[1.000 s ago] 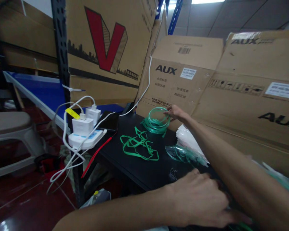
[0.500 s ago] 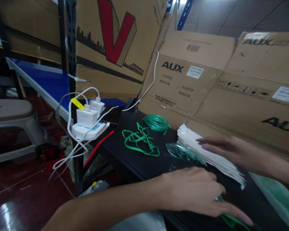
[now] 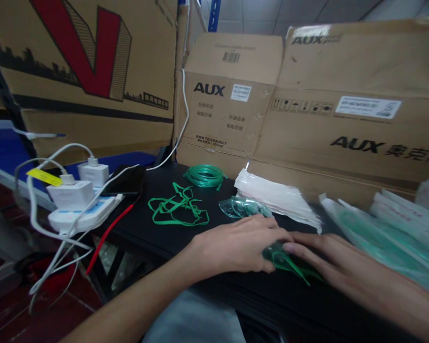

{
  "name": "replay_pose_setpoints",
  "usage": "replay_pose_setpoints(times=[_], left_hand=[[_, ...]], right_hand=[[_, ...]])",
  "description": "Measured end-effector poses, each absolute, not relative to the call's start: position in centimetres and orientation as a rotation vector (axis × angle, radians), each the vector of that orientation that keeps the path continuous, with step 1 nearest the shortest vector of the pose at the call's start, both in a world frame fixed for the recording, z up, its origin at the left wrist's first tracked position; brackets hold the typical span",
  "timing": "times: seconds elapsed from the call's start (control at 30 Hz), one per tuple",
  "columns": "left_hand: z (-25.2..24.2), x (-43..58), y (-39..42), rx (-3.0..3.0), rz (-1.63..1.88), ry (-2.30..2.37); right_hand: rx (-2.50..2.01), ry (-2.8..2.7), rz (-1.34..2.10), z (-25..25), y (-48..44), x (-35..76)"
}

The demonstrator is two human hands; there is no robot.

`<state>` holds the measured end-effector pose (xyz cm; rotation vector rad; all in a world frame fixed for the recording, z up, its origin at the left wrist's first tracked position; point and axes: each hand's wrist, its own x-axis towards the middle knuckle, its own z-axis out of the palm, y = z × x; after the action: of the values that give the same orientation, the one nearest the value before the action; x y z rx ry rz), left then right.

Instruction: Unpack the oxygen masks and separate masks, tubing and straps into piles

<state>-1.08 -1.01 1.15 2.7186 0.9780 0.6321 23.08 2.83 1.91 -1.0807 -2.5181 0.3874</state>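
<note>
Both of my hands meet over a clear green-tinted plastic mask with a green strap, low above the black table. My left hand curls its fingers round the mask's left side. From the right, my right hand pinches the mask's other side with thumb and fingers; part of the mask is hidden by both hands. Just behind my left hand lies another clear mask. A tangle of green elastic straps lies to the left, with a coil of green tubing behind it.
A stack of white plastic bags lies behind the hands. Bagged green items are at the right. Chargers on a white power strip, cables and a dark phone occupy the left edge. Cardboard boxes wall off the back.
The view has swung right. My right hand has moved from above the white bags down to the mask with the green strap, and my left hand has come back closer beside it.
</note>
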Motion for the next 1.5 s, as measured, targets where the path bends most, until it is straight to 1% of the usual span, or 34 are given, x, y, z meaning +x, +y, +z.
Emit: replay_pose_setpoints(times=[0.2,0.33,0.47,0.53,0.67,0.83,0.9,0.97,1.07,1.2,1.4,1.5], left_hand=[[1.6,-0.4,-1.0,2.600,1.044,0.904],[2.1,-0.2,-0.8,2.500,1.245,0.884],[2.0,0.0,-0.5,2.436,1.410,0.917],[1.9,0.0,-0.5,2.420,1.452,0.936],[2.3,0.1,-0.6,2.374,1.559,1.020],[2.6,0.2,-1.0,2.340,1.758,1.140],[2.6,0.3,-1.1,2.368,1.751,1.121],[2.5,0.4,-1.1,2.396,1.670,1.090],[2.3,0.6,-1.0,2.408,1.513,1.055],[2.3,0.8,-1.0,2.428,1.422,1.049],[2.6,0.5,-1.2,2.507,1.336,1.082],[2.6,0.4,-1.2,2.509,1.302,1.092]], right_hand=[[-0.962,-2.473,0.697,4.0,2.3,20.6],[-0.913,-2.360,0.770,5.2,1.9,20.5],[-0.897,-2.329,0.813,5.1,1.7,20.9],[-0.922,-2.330,0.807,5.0,1.7,21.0],[-0.972,-2.305,0.656,5.3,1.9,21.5],[-1.114,-2.141,0.526,5.5,2.7,22.6],[-1.191,-2.070,0.478,5.5,2.9,22.8],[-1.210,-2.049,0.472,5.4,2.9,22.7],[-1.168,-2.067,0.537,5.6,2.6,22.1],[-1.169,-2.059,0.566,6.2,2.1,21.9],[-1.350,-1.894,0.316,7.1,1.7,24.7],[-1.371,-1.894,0.275,7.3,1.7,25.1]])
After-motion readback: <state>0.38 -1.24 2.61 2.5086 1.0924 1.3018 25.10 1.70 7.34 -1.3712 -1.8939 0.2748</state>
